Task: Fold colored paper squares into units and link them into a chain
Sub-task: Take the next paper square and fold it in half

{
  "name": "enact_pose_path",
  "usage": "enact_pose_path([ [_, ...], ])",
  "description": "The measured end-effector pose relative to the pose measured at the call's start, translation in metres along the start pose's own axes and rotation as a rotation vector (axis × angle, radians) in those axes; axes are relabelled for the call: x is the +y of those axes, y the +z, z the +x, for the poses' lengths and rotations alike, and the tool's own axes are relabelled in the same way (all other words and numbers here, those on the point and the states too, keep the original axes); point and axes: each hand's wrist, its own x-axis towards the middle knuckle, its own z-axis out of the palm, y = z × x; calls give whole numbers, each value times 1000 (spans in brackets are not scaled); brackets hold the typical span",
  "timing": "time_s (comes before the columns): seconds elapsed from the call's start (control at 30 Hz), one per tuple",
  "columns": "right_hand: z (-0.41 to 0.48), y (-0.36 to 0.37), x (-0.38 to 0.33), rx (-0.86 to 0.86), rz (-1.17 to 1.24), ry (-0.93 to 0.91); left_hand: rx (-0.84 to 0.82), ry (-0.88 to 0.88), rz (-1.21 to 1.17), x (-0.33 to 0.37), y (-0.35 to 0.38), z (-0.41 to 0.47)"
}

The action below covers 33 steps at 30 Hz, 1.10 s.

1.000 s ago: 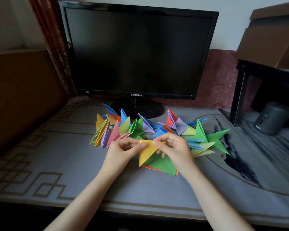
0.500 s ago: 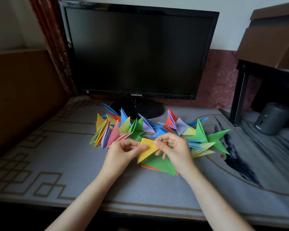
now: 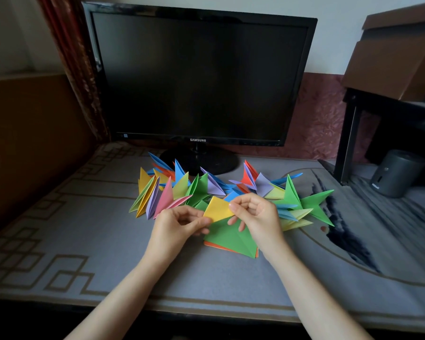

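The left hand (image 3: 179,227) pinches the lower left corner of a yellow paper (image 3: 217,209) between thumb and curled fingers. The right hand (image 3: 258,214) pinches its right corner with the fingertips. The paper is held just above a green sheet (image 3: 231,239), which lies on the desk (image 3: 108,253) near the middle. The chain of folded units (image 3: 206,187) lies behind it, toward the far edge, before the monitor (image 3: 199,77). One second ago the yellow paper pointed down to the near edge; now it is turned flatter and looks shorter.
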Motion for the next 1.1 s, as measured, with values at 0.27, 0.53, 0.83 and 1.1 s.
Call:
enact_pose_path([
  [0.27, 1, -4, 2, 2, -177, 2, 73, 76, 134, -3, -2, -1],
  [0.53, 2, -2, 6, 0, -243, 38, 93, 126, 265, -8, -3, 0],
  [0.83, 4, -3, 7, -2, -147, 63, 136, 265, 377, -14, -3, 1],
  [1.1, 4, -4, 8, -36, -103, 30, 246, 262, 411, -11, -7, 0],
])
